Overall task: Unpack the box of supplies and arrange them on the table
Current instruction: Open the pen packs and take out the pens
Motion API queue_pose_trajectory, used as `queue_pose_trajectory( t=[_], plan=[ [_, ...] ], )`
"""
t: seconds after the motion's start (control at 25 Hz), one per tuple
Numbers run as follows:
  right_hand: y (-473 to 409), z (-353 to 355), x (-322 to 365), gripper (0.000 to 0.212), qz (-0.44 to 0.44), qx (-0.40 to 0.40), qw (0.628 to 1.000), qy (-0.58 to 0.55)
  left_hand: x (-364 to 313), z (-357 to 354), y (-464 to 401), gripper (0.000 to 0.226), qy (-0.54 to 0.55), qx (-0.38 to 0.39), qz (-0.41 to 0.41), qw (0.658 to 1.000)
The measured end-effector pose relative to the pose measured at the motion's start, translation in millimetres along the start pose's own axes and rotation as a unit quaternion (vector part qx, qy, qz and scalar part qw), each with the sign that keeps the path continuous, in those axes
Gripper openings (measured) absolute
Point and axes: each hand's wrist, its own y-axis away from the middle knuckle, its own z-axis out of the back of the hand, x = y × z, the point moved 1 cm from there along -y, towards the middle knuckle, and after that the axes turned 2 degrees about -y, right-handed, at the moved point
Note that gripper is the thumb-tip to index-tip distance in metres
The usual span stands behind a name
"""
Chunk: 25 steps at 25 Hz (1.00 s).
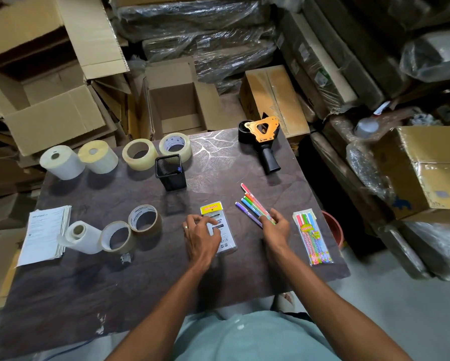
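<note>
The right hand has its fingers clamped on a fan of coloured pens at centre right. The left hand rests with fingers spread, gripping nothing, on a flat packet at centre. A sealed pen pack lies right of them on the tabletop.

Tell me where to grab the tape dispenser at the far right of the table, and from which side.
Grip the tape dispenser by its black handle. The handle points toward the person with bare table around it, so come from the near side. The orange head holds the cutter end, best avoided.
</note>
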Motion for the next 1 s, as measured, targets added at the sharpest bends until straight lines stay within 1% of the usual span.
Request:
queue_pose_trajectory(
  t=[0.04, 0.12, 0.16, 0.32, 0.4, 0.48, 0.6, 0.68, 0.76, 0.84, 0.92, 1.0],
  plan=[
    [1, 1, 0, 0.046, 0.0, 0.003, 1.0, -0.003, -1, 0, 0, 0.018, -0.004, -0.012, -0.002, 1.0],
    [2, 3, 2, 0.029, 0.008, 0.0, 1.0, -0.023, -6, -1, 1, 0.016, 0.003, -0.012, -0.012, 1.0],
    [4, 6, 5, 0.027, 0.008, -0.003, 0.999, -0.037, -8, -2, 1, 0.016, 0.011, -0.004, -0.018, 1.0],
    [3, 20, 7, 0.045, 0.001, 0.004, 0.999, -0.037, -21, -12, 6, 0.015, 0.053, 0.026, -0.051, 0.997],
    [1, 32, 5, 0.042, 0.017, -0.001, 1.0, -0.024, -28, -19, 8, 0.015, 0.068, 0.036, -0.074, 0.994],
    [-3, 47, 2, 0.036, 0.046, -0.02, 0.999, 0.014, -37, -26, 11, 0.018, 0.095, 0.057, -0.097, 0.989],
    [-10, 68, -6, 0.03, 0.094, -0.028, 0.993, 0.069, -52, -36, 17, 0.022, 0.154, 0.122, -0.082, 0.977],
    [-13, 80, -12, 0.03, 0.136, -0.044, 0.983, 0.116, -61, -45, 22, 0.022, 0.17, 0.175, -0.063, 0.968],
    [-13, 89, -14, 0.031, 0.165, -0.065, 0.964, 0.197, -67, -55, 26, 0.019, 0.186, 0.231, -0.057, 0.953],
    [-14, 97, -18, 0.032, 0.157, -0.072, 0.943, 0.286, -72, -64, 30, 0.017, 0.205, 0.267, -0.059, 0.94],
    [-14, 103, -25, 0.033, 0.127, -0.047, 0.925, 0.356, -77, -72, 34, 0.016, 0.215, 0.282, -0.064, 0.933],
    [-16, 107, -28, 0.033, 0.127, -0.023, 0.92, 0.371, -82, -78, 37, 0.017, 0.218, 0.285, -0.06, 0.931]
  ],
)
